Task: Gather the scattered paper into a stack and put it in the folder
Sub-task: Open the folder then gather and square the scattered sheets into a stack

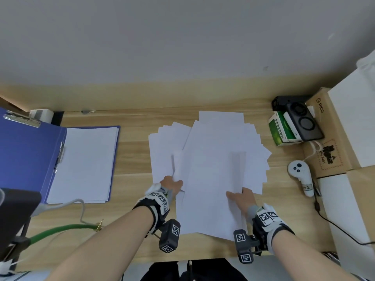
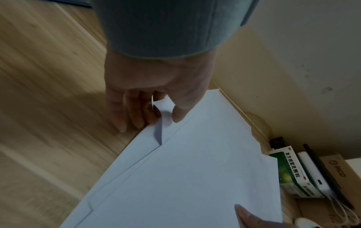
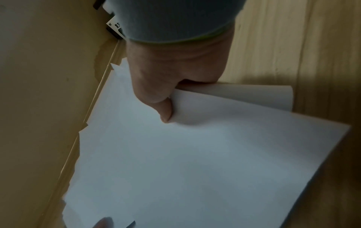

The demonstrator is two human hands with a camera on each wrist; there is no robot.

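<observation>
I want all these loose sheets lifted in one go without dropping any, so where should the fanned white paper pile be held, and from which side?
Judging by the fan, grip the paper pile at its near corners, coming from the desk's front edge. There the sheets overlap most, while their far ends splay apart. The left hand and right hand already pinch those corners, thumbs on top.

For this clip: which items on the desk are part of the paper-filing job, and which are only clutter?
Part of the job:
loose white sheets, gripped at their near edges by the left hand and right hand
open blue folder, already holding paper

Just lying about:
green box
black device
white controller
cardboard boxes
green cable
</observation>
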